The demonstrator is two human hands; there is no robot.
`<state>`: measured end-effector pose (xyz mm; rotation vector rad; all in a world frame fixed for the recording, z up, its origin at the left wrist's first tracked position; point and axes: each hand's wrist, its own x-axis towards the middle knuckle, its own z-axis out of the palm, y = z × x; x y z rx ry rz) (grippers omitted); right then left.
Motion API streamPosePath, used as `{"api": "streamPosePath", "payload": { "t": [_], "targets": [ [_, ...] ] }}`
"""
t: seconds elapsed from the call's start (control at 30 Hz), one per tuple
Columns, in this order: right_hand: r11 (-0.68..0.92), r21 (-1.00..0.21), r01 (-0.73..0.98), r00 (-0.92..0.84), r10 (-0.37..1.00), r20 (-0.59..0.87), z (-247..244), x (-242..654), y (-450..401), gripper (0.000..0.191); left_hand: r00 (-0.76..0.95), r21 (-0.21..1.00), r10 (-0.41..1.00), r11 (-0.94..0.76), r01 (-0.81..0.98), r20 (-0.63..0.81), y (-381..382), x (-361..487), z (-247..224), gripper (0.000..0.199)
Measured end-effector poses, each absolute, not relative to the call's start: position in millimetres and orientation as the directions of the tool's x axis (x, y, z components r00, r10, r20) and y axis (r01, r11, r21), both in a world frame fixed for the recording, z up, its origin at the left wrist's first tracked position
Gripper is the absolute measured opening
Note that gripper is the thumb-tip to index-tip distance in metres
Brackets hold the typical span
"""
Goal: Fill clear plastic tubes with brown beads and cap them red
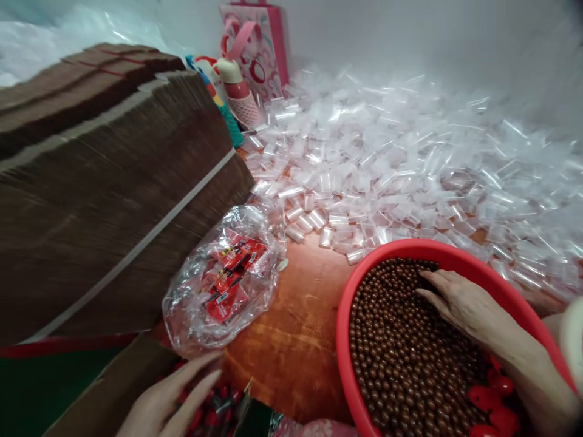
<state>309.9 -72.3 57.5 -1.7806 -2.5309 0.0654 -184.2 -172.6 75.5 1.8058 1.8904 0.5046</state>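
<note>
My right hand (pixel 473 315) reaches into a red basin (pixel 344 340) filled with small, shiny brown balls (pixel 401 340). Its fingers are stretched out and apart, resting at the surface of the balls, with nothing visible in them. Several glossy red pieces (pixel 503 419) lie in the basin beneath my right wrist. At the lower left, my left hand (pixel 170 397) is over an open cardboard box (pixel 113 388), its visible fingers extended with a gap between them. Inside the box, partly hidden by that hand, are small red and dark items (pixel 223 403).
A strapped stack of brown cardboard (pixel 113 200) stands at left. Beside it, a clear plastic bag (pixel 177 312) holds red printed packets (pixel 232 279). Many clear plastic tubes (pixel 364 158) cover the table's back. A bottle (pixel 237 88) and pink gift bag (pixel 277 48) stand behind.
</note>
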Motion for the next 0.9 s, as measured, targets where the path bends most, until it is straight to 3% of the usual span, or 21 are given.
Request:
{"api": "streamPosePath", "payload": {
  "t": [0.1, 0.23, 0.4, 0.6, 0.73, 0.9],
  "targets": [
    [0.346, -0.074, 0.935, -0.345, 0.938, 0.027, 54, 312, -73, 0.035, 0.211, 0.588, 0.977, -0.188, 0.787, 0.03, -107, -109, 71, 0.031],
    [0.353, -0.066, 0.933, -0.351, 0.936, 0.035, 52, 314, -73, 0.031, 0.434, 0.42, 0.883, -0.466, 0.779, 0.175, -18, -14, 47, 0.036],
    [0.343, -0.07, 0.937, -0.343, 0.939, 0.019, 53, 311, -72, 0.024, 0.473, 0.399, 0.865, -0.497, 0.77, 0.166, 28, 33, 10, 0.041],
    [0.346, -0.063, 0.936, -0.346, 0.938, 0.003, 59, 305, -71, 0.024, 0.447, 0.469, 0.878, -0.471, 0.747, 0.17, 10, 19, 0, 0.042],
    [0.376, -0.189, 0.907, -0.374, 0.926, 0.047, 70, 297, -74, 0.03, 0.397, 0.568, 0.894, -0.441, 0.695, 0.209, -12, -6, 4, 0.041],
    [0.398, -0.419, 0.816, -0.394, 0.914, 0.101, 92, 276, -78, 0.029, 0.251, 0.686, 0.937, -0.348, 0.639, 0.242, -36, -24, 30, 0.025]
  ]
}}
